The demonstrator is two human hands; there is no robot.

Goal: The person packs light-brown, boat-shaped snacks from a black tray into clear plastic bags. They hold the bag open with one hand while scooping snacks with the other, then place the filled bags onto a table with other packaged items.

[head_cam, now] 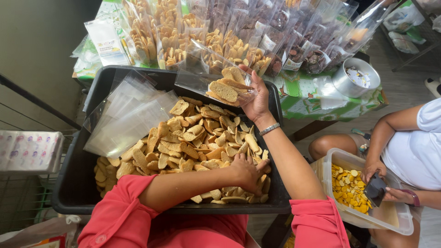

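A black plastic tub (pixel 76 183) in front of me is heaped with toasted bread slices (pixel 193 142). My left hand (pixel 248 173) reaches across into the near right corner of the heap, fingers curled among the slices. My right hand (pixel 256 103), with a metal wristband, holds up a clear plastic bag (pixel 216 80) with a few slices in it, above the tub's far edge. A stack of empty clear bags (pixel 126 117) lies on the slices at the tub's far left.
Many filled bags of slices and darker pieces (pixel 239 32) stand on a green-covered table behind the tub. A metal tin (pixel 356 78) sits at its right. At the right, another person holds a clear box of yellow chips (pixel 351 190) and a dark scoop.
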